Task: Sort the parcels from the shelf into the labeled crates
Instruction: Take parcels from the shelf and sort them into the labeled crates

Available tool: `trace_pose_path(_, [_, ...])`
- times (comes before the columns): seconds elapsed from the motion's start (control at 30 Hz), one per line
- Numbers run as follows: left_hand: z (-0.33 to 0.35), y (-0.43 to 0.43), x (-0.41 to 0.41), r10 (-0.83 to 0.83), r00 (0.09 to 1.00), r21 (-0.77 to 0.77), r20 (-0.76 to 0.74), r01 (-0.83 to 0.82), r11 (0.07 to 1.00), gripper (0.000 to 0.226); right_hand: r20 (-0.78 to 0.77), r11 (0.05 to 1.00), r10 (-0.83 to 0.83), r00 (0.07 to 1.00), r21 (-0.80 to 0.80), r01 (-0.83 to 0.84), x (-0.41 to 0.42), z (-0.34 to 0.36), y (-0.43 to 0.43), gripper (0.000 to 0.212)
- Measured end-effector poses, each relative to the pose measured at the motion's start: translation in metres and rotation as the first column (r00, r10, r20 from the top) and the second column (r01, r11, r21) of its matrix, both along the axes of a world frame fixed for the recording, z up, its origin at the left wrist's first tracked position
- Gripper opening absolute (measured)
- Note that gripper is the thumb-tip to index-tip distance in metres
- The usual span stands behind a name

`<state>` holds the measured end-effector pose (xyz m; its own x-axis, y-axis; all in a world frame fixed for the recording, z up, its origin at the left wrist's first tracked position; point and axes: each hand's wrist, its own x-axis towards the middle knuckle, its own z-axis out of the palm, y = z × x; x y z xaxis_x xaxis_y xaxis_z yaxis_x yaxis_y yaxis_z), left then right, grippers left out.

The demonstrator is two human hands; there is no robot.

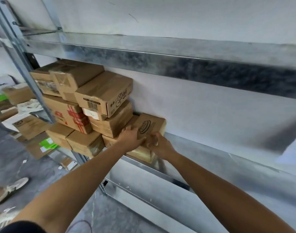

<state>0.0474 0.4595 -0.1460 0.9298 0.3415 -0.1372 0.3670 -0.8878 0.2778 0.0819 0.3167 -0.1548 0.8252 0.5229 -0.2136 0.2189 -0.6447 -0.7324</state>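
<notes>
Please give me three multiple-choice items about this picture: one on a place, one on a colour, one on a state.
1. Where is the box with the oval stamp?
A. right end of the stack
B. on the floor
C. on the upper shelf

2. What colour is the print on the large box?
A. blue
B. red
C. black

3. What are the hands doing?
A. hanging free
B. both on the stamped box
C. one pointing

Key: A, nothing stands to its right; B, red marks on its side; B, left hand and right hand grip it.
</notes>
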Motion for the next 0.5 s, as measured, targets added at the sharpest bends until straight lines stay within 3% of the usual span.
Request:
trace_pose_path(0.27, [0.001,-0.005,-0.006,0.006,0.988,-0.165,0.155,0.02,0.986,0.08,-0.191,0.932,-0.147,0.971,0.303,0.2,-0.005,-0.01,-0.006,0.094])
trace_pose_path(0.5, [0.002,-0.016,-0.005,0.102,0.975,-0.336,0.195,-0.031,0.941,0.098,-0.214,0.877,-0.29,0.933,0.331,0.349,-0.009,-0.012,-0.028,0.095])
